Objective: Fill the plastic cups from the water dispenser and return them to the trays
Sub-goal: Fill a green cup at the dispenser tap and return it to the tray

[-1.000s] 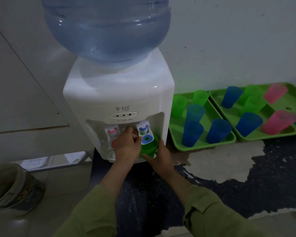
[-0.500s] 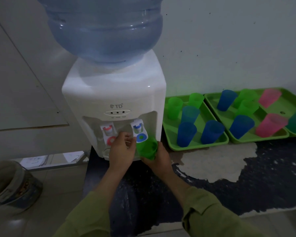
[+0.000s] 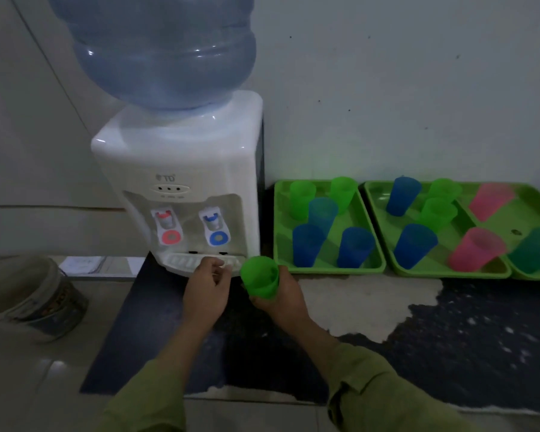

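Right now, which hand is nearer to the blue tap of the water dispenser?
The left hand. It hangs just below the blue tap, in front of the drip tray. The right hand is lower and further right, holding a green cup.

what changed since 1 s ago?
The left hand let go of the blue tap and dropped back in front of the drip tray. The right hand, still gripping the green cup, drew it out from under that tap toward the person. The other cups and trays stayed put.
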`<act>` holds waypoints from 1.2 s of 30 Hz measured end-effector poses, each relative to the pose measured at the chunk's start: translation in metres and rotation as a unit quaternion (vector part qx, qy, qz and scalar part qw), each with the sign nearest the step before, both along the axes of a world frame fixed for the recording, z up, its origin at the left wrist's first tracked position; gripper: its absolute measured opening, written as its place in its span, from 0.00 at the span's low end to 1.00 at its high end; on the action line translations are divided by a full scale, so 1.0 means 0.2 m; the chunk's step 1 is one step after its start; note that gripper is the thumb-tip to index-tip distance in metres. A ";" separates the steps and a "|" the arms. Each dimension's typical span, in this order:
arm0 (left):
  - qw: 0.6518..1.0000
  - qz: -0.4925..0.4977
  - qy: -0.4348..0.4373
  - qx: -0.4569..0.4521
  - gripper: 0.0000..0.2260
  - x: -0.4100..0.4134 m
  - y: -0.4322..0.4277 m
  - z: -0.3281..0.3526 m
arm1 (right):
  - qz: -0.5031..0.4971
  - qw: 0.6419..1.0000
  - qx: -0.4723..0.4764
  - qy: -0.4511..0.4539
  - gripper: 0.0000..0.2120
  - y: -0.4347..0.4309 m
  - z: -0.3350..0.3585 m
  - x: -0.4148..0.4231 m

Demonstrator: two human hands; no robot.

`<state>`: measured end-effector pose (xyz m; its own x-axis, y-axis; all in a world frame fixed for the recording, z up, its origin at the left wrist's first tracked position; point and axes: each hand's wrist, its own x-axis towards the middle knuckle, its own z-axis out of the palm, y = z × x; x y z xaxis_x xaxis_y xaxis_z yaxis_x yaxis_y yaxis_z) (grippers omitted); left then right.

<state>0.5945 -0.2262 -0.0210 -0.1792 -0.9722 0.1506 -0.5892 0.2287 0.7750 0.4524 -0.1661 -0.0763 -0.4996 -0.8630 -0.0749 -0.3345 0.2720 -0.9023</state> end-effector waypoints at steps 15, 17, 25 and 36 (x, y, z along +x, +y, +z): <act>0.992 -0.123 0.031 0.014 0.07 -0.90 0.66 0.03 | -0.078 0.988 -0.078 0.110 0.27 0.82 0.38 -0.93; 0.988 -0.152 0.032 0.009 0.08 -1.05 0.70 0.05 | -0.105 0.984 -0.086 0.113 0.27 0.88 0.42 -1.07; 0.966 -0.259 0.009 -0.013 0.10 -1.61 0.76 0.07 | -0.199 0.961 -0.093 0.167 0.30 0.97 0.57 -1.60; 0.947 -0.316 0.018 -0.052 0.11 -2.27 0.69 0.03 | -0.272 0.940 -0.079 0.189 0.29 0.93 0.69 -2.33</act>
